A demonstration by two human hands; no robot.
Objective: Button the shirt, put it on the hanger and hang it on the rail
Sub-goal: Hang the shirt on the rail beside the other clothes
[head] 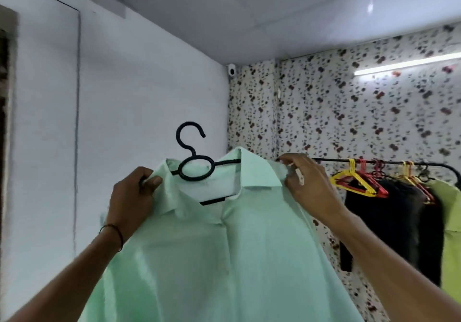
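Observation:
A pale mint-green shirt (219, 259) hangs in front of me, held up at chest height, its front closed below the collar. A black plastic hanger (197, 169) sits inside the collar, its hook standing up above the neck opening. My left hand (134, 197) grips the shirt's left shoulder together with the hanger's end. My right hand (306, 182) pinches the shirt's right shoulder beside the collar. The black rail (389, 163) runs behind my right hand to the right, apart from the hanger's hook.
On the rail hang empty yellow and red hangers (359, 182), a black garment (391, 224) and a lime-green garment (451, 234). A plain white wall (137, 97) is on the left, flowered wallpaper (349, 112) behind the rail, with a tube light (409, 65) high up.

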